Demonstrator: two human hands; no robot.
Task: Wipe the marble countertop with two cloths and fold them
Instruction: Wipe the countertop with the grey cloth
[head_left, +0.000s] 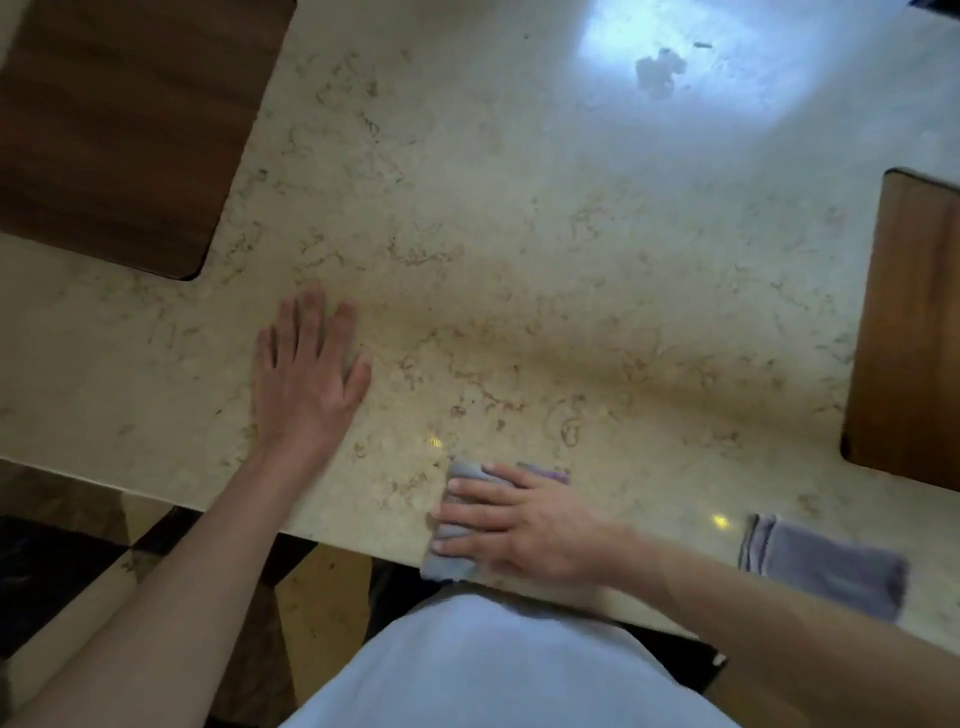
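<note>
The person stands at the lower edge of the frame, close against the marble worktop (519, 234), with both arms reaching over it. The right hand (519, 519), low and a little right of centre, lies flat with straight fingers on a grey cloth (457, 475), pressing it to the stone just beside the near edge; I think the flat palm is there to spread the pressure for wiping or for smoothing a fold, and which of the 2 I cannot tell. The left hand (306, 364), at centre left, rests open on the bare stone and holds nothing, probably to steady the body. A second cloth (826, 566), already folded, lies in the lower right, well apart from the hands, likely put aside to keep the wiping area free. 2 wooden boards sit at the upper left (119, 130) and the right edge (909, 332).
</note>
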